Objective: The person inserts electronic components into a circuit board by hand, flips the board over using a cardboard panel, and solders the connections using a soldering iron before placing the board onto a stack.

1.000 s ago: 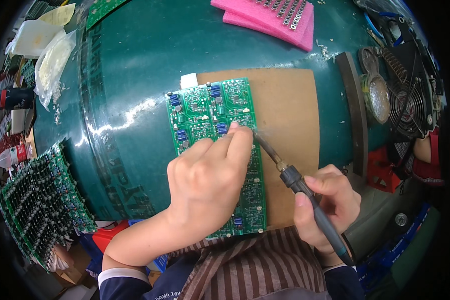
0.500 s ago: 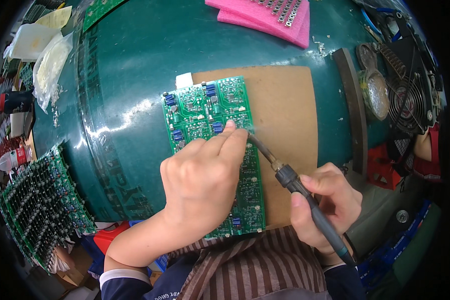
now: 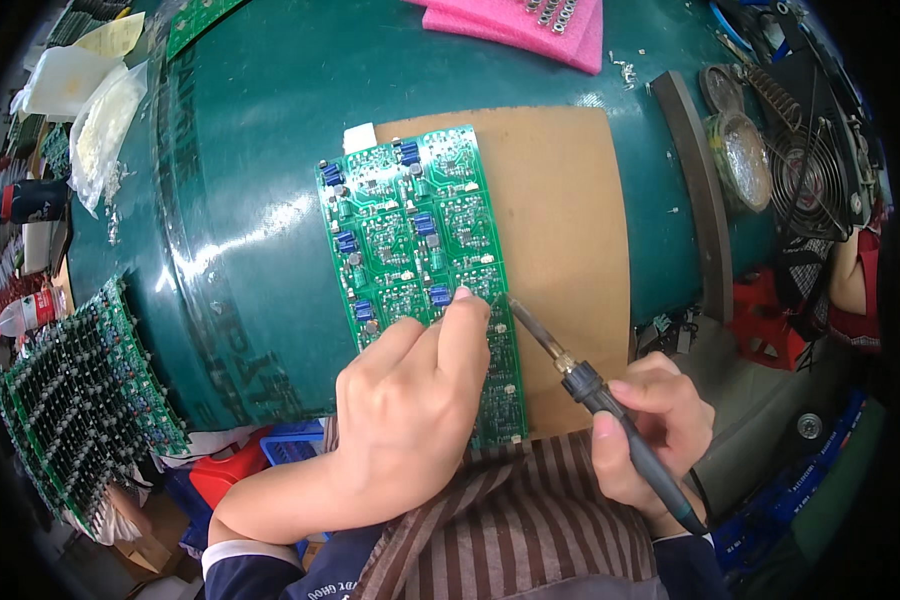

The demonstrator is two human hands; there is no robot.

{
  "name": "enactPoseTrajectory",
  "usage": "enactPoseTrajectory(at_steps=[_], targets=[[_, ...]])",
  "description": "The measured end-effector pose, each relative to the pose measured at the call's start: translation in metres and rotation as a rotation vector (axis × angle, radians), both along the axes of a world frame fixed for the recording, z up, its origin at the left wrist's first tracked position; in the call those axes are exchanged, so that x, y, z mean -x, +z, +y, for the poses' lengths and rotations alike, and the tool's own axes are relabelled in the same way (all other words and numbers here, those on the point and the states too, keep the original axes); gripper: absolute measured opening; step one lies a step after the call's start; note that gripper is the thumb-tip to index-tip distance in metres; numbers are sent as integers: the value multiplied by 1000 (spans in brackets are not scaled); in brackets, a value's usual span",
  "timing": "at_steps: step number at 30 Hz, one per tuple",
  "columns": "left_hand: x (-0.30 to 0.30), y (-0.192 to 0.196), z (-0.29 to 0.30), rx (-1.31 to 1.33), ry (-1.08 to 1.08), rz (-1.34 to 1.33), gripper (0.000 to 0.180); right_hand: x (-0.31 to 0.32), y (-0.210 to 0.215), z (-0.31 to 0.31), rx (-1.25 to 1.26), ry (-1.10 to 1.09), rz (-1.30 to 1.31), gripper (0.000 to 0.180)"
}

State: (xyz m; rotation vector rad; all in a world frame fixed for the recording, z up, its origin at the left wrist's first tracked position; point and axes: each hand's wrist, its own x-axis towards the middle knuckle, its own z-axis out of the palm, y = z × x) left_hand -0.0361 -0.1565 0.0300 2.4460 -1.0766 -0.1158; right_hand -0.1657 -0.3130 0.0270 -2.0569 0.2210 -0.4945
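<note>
Evidently, the left hand [image 3: 410, 392] is curled over the circuit board [image 3: 455, 250]; whether it pinches a small part cannot be told. The right hand [image 3: 673, 412] grips a soldering iron [image 3: 584, 388] like a pen, the working end at the board's right edge, close to the left fingers. Sound work likely calls for steadiness, brief contact and skin clear of hot metal. The board lies beneath and ahead of the left hand, on a brown sheet [image 3: 570, 210] over the bench [image 3: 260, 110].
</note>
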Motion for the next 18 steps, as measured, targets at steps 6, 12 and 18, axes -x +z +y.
enactPoseTrajectory(at_steps=[6, 12, 18], targets=[[0, -4, -2, -13, 1, -84, 15, -6, -2, 4, 3, -8, -22, 23], [-2, -4, 0, 23, 11, -63, 16, -5, 4, 4, 36, 16, -22, 23], [-2, -9, -1, 138, -11, -19, 21, -7, 4, 5, 30, 7, 3, 23]])
